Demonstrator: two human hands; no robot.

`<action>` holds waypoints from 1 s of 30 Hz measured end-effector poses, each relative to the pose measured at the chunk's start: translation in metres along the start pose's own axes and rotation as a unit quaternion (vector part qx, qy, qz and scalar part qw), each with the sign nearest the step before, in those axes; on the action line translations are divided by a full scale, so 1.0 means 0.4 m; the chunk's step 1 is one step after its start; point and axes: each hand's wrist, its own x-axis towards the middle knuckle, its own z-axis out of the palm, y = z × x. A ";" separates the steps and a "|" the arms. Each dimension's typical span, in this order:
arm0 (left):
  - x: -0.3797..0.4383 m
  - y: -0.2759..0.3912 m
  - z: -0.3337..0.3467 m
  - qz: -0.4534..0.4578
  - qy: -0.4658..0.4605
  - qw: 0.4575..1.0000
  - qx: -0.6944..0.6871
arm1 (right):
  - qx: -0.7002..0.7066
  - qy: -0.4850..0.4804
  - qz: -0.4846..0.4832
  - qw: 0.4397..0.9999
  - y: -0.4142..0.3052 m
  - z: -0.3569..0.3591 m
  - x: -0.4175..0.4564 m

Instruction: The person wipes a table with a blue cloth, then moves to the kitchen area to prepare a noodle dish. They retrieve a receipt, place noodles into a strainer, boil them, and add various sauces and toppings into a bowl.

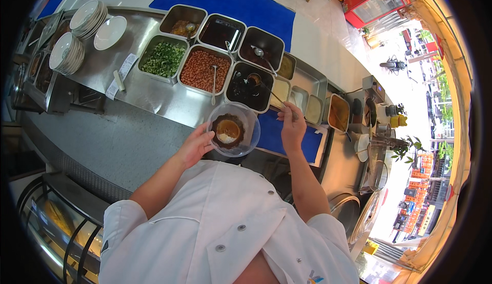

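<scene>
My left hand (197,145) holds a clear plastic bowl (250,130) by its left rim. Dark sauce, a brown mound and some white powder (226,138) lie in its bottom. In my right hand (292,126) is the handle of a ladle (253,79), whose cup rests in a steel container of dark liquid (240,91). Just left of that container stands one of fried beans or peanuts (205,70) with a spoon (214,84) in it. Chopped green onion (163,59) fills the container farther left.
Behind are containers of dark sauce (221,32) and of chopped yellowish food (180,28). Small tubs of seasoning (299,97) and an orange-brown sauce (338,111) stand right. Stacked white plates (66,53) and a paper slip (123,74) lie left on the steel counter (153,95).
</scene>
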 end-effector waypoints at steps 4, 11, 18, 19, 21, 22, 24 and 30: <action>0.018 0.002 0.006 0.009 -0.005 1.000 0.000 | 0.025 0.040 0.015 0.999 -0.066 -0.044 -0.010; 0.041 0.017 0.022 0.037 -0.007 0.999 0.021 | 0.122 0.091 0.027 0.988 -0.183 -0.133 -0.097; 0.052 0.061 0.033 0.077 -0.032 0.996 -0.005 | 0.044 0.028 -0.061 0.997 -0.204 -0.191 -0.214; 0.056 0.063 0.031 0.085 -0.036 0.996 -0.012 | 0.022 0.008 -0.076 0.997 -0.208 -0.194 -0.222; 0.061 0.074 0.031 0.100 -0.048 0.994 -0.016 | -0.017 -0.027 -0.155 0.987 -0.216 -0.202 -0.226; 0.063 0.080 0.033 0.108 -0.054 0.993 -0.017 | -0.036 -0.044 -0.194 0.979 -0.220 -0.205 -0.227; 0.062 0.093 0.046 0.116 -0.049 0.992 -0.021 | -0.056 -0.047 -0.243 0.967 -0.229 -0.207 -0.229; 0.064 0.099 0.038 0.116 -0.081 0.985 -0.101 | -0.065 -0.079 -0.278 0.955 -0.245 -0.182 -0.215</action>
